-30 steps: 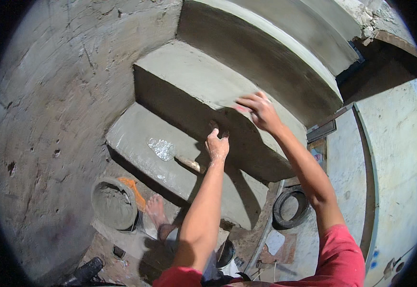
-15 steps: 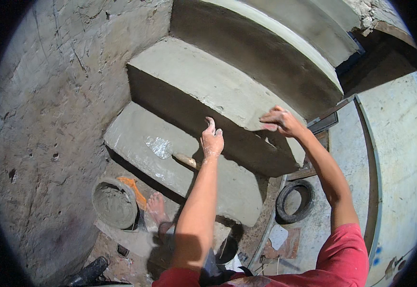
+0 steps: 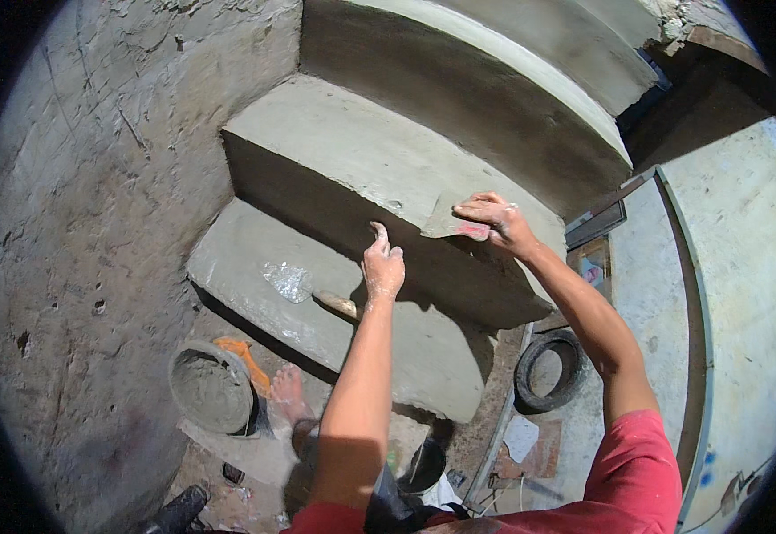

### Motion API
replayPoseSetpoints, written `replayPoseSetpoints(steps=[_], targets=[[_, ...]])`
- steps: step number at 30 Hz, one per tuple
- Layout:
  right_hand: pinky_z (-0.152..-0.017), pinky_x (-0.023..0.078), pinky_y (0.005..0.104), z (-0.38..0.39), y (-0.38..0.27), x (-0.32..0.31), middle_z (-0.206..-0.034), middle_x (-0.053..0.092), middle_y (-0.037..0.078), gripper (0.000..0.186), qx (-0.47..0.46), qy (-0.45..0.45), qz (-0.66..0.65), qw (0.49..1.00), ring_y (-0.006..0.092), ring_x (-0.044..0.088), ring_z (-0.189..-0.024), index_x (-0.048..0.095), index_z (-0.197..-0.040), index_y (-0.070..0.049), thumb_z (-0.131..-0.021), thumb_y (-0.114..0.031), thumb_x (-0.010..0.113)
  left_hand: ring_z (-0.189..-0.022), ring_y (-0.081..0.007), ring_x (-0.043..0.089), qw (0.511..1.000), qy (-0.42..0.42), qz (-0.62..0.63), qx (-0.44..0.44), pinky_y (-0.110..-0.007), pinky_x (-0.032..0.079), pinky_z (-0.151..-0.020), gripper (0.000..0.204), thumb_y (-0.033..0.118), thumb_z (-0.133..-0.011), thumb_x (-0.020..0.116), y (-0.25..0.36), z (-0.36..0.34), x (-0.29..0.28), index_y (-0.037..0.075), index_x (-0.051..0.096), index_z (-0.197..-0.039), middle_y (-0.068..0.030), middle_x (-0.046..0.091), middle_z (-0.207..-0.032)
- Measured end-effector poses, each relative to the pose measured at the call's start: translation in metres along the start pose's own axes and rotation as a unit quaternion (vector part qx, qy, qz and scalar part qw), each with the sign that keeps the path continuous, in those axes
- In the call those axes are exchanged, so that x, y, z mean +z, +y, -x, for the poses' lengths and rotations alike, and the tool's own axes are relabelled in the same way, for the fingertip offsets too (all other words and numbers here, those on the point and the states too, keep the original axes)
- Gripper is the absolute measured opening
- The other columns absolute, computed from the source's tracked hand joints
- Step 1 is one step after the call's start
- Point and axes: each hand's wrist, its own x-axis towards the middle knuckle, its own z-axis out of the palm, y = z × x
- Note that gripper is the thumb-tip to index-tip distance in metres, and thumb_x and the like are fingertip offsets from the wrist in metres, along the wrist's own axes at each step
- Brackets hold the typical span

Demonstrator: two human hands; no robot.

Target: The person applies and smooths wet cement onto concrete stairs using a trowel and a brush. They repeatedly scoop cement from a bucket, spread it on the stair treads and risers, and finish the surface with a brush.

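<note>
My right hand (image 3: 500, 221) grips a thin, flat scraper (image 3: 445, 219), grey with mortar and pinkish-red by the fingers, held at the front edge of the middle concrete step (image 3: 352, 133). To its left, my left hand (image 3: 383, 271) is empty, smeared with mortar, its index finger stretched out and thumb apart. That hand is over the lower step, close to the dark riser (image 3: 299, 182); I cannot tell if it touches. A pointed trowel (image 3: 287, 281) with a wooden handle (image 3: 335, 305) lies on the wet lower step (image 3: 236, 240), left of my left forearm.
A bucket of wet mortar (image 3: 212, 392) stands at lower left beside an orange piece (image 3: 247, 363) and my bare foot (image 3: 290, 394). A rough wall (image 3: 103, 222) bounds the left. On the right lie a tyre (image 3: 549, 371) and a pale panel (image 3: 646, 258). Higher steps (image 3: 459, 80) curve behind.
My right hand and the scraper have moved left along the step's edge, and more of the blade shows. My left hand stays in much the same pose; the whole view has shifted slightly.
</note>
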Motion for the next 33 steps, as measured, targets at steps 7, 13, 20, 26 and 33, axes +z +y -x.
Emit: replayPoseSetpoints(steps=[7,13,20,26,33], targets=[[-0.096,0.056,0.0422,0.003,0.040,0.009,-0.133,0.069,0.010,0.050,-0.049,-0.023,0.173,0.983,0.0334,0.063,-0.117,0.065,-0.134,-0.004,-0.088,-0.021,0.075,-0.133,-0.0292,0.058,0.998,-0.032,-0.051,0.010,-0.031,0.048,-0.105,0.079,-0.008,-0.087,0.059,0.009,0.000,-0.007,-0.007,0.024,-0.158,-0.0336,0.060,-0.138],[-0.091,0.053,0.0456,0.055,0.062,-0.039,-0.122,0.070,0.017,0.038,0.199,-0.095,0.298,0.929,0.0368,0.062,-0.105,0.069,-0.129,-0.008,-0.092,-0.018,0.065,-0.126,-0.0372,0.063,0.996,0.009,-0.086,0.037,-0.038,0.048,-0.105,0.076,0.008,-0.084,0.068,0.009,-0.004,-0.008,0.000,0.039,-0.154,-0.0340,0.062,-0.131],[-0.100,0.049,0.0497,-0.026,0.025,-0.045,-0.113,0.073,0.016,0.054,0.153,0.009,0.230,0.961,0.0396,0.064,-0.103,0.074,-0.124,-0.015,-0.074,-0.001,0.057,-0.125,-0.0402,0.063,0.998,0.018,-0.060,0.025,-0.042,0.049,-0.106,0.079,0.011,-0.085,0.074,-0.006,-0.004,0.000,0.005,0.040,-0.156,-0.0332,0.064,-0.129],[-0.086,0.054,0.0406,-0.162,-0.010,0.016,-0.118,0.074,0.004,0.043,-0.093,-0.062,0.145,0.983,0.0308,0.061,-0.101,0.075,-0.122,-0.019,-0.081,-0.008,0.067,-0.134,-0.0405,0.055,0.998,-0.001,-0.024,0.062,-0.038,0.046,-0.110,0.083,0.001,-0.087,0.069,-0.006,-0.005,0.004,-0.003,0.028,-0.158,-0.0365,0.052,-0.143],[-0.088,0.052,0.0373,-0.062,0.006,-0.014,-0.123,0.074,-0.002,0.033,0.013,-0.183,0.180,0.966,0.0263,0.060,-0.101,0.077,-0.118,-0.019,-0.090,-0.036,0.074,-0.135,-0.0401,0.055,0.999,-0.019,-0.041,0.023,-0.041,0.044,-0.112,0.085,0.008,-0.086,0.071,0.005,-0.001,-0.006,0.000,0.029,-0.159,-0.0362,0.054,-0.141]])
